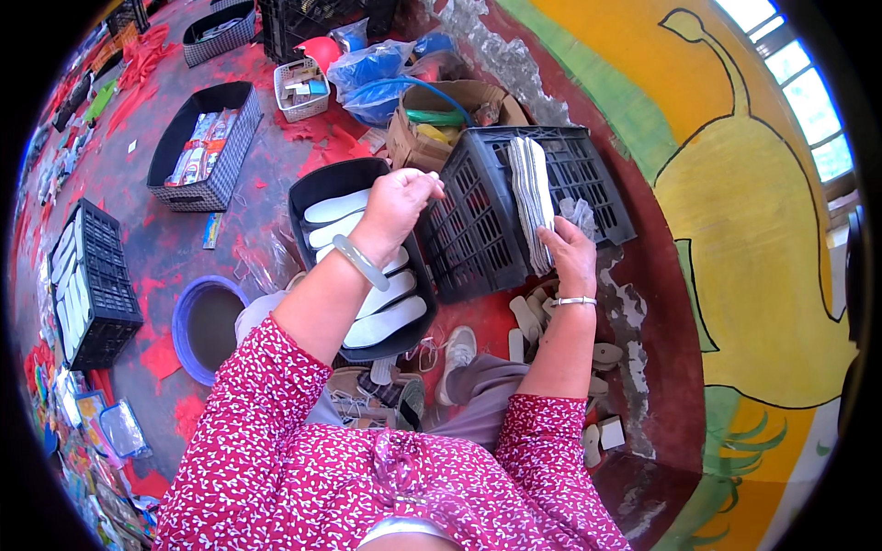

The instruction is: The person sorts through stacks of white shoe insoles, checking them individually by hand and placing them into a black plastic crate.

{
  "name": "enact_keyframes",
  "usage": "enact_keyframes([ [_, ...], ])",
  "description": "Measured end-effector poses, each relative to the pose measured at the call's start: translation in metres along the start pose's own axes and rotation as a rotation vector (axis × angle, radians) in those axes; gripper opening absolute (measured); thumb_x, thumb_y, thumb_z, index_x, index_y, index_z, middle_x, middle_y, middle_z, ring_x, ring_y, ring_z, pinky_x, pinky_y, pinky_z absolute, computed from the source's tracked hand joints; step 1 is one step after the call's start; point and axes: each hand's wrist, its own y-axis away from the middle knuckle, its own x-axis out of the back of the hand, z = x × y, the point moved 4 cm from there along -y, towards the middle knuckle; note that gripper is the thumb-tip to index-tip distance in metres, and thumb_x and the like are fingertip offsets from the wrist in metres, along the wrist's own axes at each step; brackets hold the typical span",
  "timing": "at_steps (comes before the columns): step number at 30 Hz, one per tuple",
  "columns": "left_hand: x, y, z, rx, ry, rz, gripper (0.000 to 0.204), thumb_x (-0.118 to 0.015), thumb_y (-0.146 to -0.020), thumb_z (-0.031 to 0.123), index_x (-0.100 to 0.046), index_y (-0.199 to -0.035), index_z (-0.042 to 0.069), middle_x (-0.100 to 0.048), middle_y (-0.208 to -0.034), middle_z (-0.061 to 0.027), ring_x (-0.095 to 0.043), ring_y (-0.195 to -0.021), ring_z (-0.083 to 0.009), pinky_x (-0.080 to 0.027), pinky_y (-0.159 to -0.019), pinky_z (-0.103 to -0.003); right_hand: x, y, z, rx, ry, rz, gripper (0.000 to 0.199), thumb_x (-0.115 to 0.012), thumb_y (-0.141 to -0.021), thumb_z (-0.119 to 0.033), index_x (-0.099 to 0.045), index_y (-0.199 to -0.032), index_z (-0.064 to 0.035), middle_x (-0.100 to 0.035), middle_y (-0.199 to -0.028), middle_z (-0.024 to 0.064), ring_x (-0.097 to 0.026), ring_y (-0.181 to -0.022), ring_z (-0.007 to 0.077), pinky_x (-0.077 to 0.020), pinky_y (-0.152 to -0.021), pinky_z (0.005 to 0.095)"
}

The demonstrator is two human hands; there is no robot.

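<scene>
My left hand (397,204), with a pale bangle at the wrist, is raised over a dark bin (301,195) of white shoe insoles (386,319). Its fingers are pinched together; whatever they hold, if anything, is too small to make out. My right hand (571,254) grips the lower end of a stack of white layered insoles (531,195). The stack leans upright against an overturned black plastic crate (478,220). A crumpled piece of clear plastic (579,216) lies on the crate beside the stack.
Loose soles (525,317) lie by the wall under my right forearm. A cardboard box (415,138) stands behind the crate. On the left are a purple bucket (184,321), a checked bin (225,179) and another black crate (110,285). Red scraps litter the floor.
</scene>
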Motion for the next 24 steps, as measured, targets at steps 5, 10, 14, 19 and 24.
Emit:
enact_keyframes([
  [5, -0.011, -0.001, -0.007, 0.004, -0.022, -0.041, 0.027, -0.053, -0.092, 0.026, -0.064, -0.078, 0.006, -0.064, -0.093, -0.0048, -0.057, -0.084, -0.011, -0.041, -0.076, -0.026, 0.008, 0.011, -0.027, 0.22, 0.473, 0.246, 0.037, -0.058, -0.081, -0.028, -0.062, -0.111, -0.0067, -0.065, -0.095, 0.0203, -0.064, -0.082, 0.0355, -0.0506, -0.074, 0.0406],
  [10, -0.01, -0.004, -0.011, 0.009, -0.013, -0.04, 0.026, -0.053, -0.092, 0.026, -0.064, -0.078, 0.006, -0.064, -0.092, -0.0038, -0.056, -0.083, -0.0104, -0.041, -0.076, -0.026, 0.004, 0.016, -0.034, 0.169, 0.787, 0.221, 0.028, -0.057, -0.082, -0.029, -0.061, -0.1, -0.008, -0.064, -0.084, 0.0198, -0.063, -0.078, 0.0369, -0.0487, -0.069, 0.0459],
  [14, -0.014, -0.004, -0.01, 0.018, -0.024, -0.046, 0.025, -0.053, -0.091, 0.026, -0.064, -0.079, 0.007, -0.064, -0.091, -0.0032, -0.056, -0.082, -0.01, -0.041, -0.075, -0.026, 0.021, 0.017, -0.038, 0.268, 0.513, 0.381, 0.026, -0.057, -0.082, -0.022, -0.061, -0.104, -0.0086, -0.065, -0.085, 0.0175, -0.063, -0.077, 0.0353, -0.0491, -0.068, 0.0423],
  [19, -0.01, -0.003, -0.016, 0.005, -0.066, -0.043, 0.023, -0.053, -0.091, 0.025, -0.063, -0.082, 0.006, -0.065, -0.09, -0.0027, -0.057, -0.081, -0.0096, -0.041, -0.075, -0.025, 0.031, 0.036, -0.073, 0.548, 0.439, 0.688, 0.024, -0.059, -0.083, -0.009, -0.061, -0.107, -0.0065, -0.065, -0.097, 0.0112, -0.063, -0.083, 0.0302, -0.0492, -0.068, 0.037],
  [24, -0.01, -0.002, -0.009, -0.022, -0.107, -0.084, 0.021, -0.052, -0.092, 0.022, -0.064, -0.087, 0.005, -0.066, -0.09, -0.0025, -0.058, -0.082, -0.0095, -0.043, -0.076, -0.025, 0.031, 0.029, -0.068, 0.563, 0.626, 0.625, 0.025, -0.057, -0.083, -0.01, -0.061, -0.107, -0.0087, -0.066, -0.094, 0.0099, -0.063, -0.081, 0.0284, -0.0499, -0.066, 0.0366],
])
